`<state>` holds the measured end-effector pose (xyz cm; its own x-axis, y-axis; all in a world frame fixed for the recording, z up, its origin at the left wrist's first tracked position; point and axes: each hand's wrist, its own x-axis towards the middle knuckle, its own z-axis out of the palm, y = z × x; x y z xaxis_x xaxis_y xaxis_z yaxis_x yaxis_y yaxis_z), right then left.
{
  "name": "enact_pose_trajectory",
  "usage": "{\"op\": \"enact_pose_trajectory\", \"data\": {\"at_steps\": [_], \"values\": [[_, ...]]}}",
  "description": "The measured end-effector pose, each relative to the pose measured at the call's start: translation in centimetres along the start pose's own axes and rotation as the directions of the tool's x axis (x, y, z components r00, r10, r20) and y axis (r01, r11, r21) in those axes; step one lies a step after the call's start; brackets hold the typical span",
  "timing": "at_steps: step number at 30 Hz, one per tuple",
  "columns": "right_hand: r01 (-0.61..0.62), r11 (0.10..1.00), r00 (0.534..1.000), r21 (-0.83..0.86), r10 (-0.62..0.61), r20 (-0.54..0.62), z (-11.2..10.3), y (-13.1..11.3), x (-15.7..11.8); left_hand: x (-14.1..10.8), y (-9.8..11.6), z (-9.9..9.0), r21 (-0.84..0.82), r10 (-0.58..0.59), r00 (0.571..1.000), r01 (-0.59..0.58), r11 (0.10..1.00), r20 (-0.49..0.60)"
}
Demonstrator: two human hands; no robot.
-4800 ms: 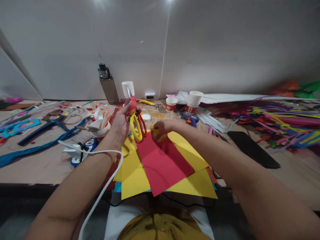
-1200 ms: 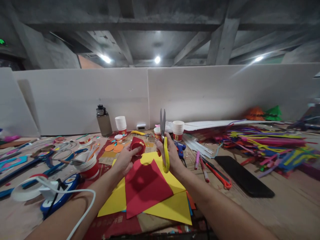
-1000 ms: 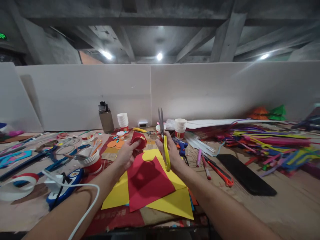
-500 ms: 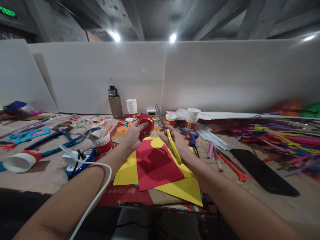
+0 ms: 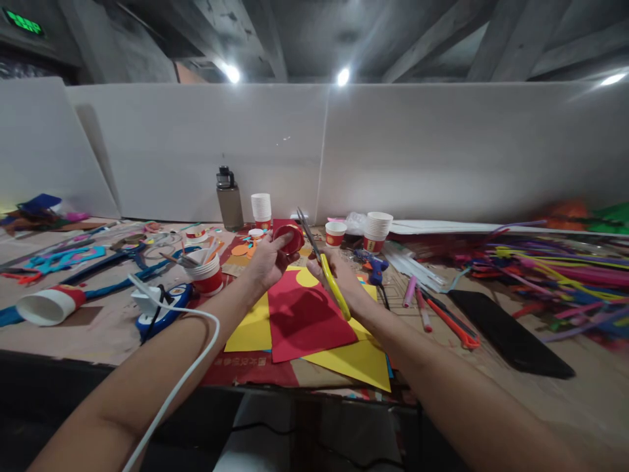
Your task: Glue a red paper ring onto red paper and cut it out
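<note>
My left hand (image 5: 269,261) grips a small round red piece (image 5: 289,240), with the thumb across its face; whether it is a cup or cut paper is hard to tell. Red material shows behind it. In my right hand (image 5: 339,275) are yellow-handled scissors (image 5: 334,285), their blades pointing up and to the left, near the red piece but apart from it. Below both hands lies a red sheet (image 5: 309,328) on top of yellow sheets (image 5: 356,367), with a yellow round piece (image 5: 307,278) at its upper part.
Left: a cup holding tools (image 5: 204,275), a blue power strip (image 5: 170,311), a tipped cup (image 5: 46,307). Behind: a bottle (image 5: 229,204), cup stacks (image 5: 377,229). Right: a glue gun (image 5: 377,270), a black phone-like slab (image 5: 511,334), pipe cleaners (image 5: 565,269). A white cable crosses my left forearm.
The red piece in my left hand has turned to show its round face more fully. The scissors have shifted slightly left. The whole view has moved a little.
</note>
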<state>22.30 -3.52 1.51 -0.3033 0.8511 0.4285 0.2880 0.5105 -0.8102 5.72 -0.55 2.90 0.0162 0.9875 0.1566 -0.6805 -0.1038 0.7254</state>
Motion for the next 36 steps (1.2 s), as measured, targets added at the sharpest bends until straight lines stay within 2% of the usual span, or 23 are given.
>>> {"op": "enact_pose_trajectory", "data": {"at_steps": [4, 8, 18, 29, 36], "values": [[0.02, 0.999, 1.0, -0.033, -0.02, 0.001, 0.1, 0.4, 0.0, -0.2, -0.1, -0.1, 0.036, 0.012, 1.0, -0.012, 0.999, 0.009], [-0.027, 0.996, 0.999, -0.086, 0.029, 0.018, 0.3, 0.3, -0.2, -0.4, -0.4, -0.2, 0.036, 0.026, 1.0, -0.027, 0.999, 0.005], [-0.06, 0.998, 0.998, -0.009, 0.06, 0.031, 0.7, -0.2, -0.6, -0.7, -1.5, -0.7, 0.042, 0.04, 0.999, -0.04, 0.998, -0.014], [-0.098, 0.991, 0.994, 0.089, 0.093, 0.057, 0.8, -1.4, -1.3, -1.1, -1.1, -0.1, 0.014, 0.005, 0.999, -0.004, 1.0, -0.037], [-0.087, 0.995, 0.996, 0.05, 0.085, 0.022, 0.8, -1.8, -1.6, -1.1, -1.0, 0.1, 0.013, -0.004, 0.999, 0.005, 1.0, -0.054]]}}
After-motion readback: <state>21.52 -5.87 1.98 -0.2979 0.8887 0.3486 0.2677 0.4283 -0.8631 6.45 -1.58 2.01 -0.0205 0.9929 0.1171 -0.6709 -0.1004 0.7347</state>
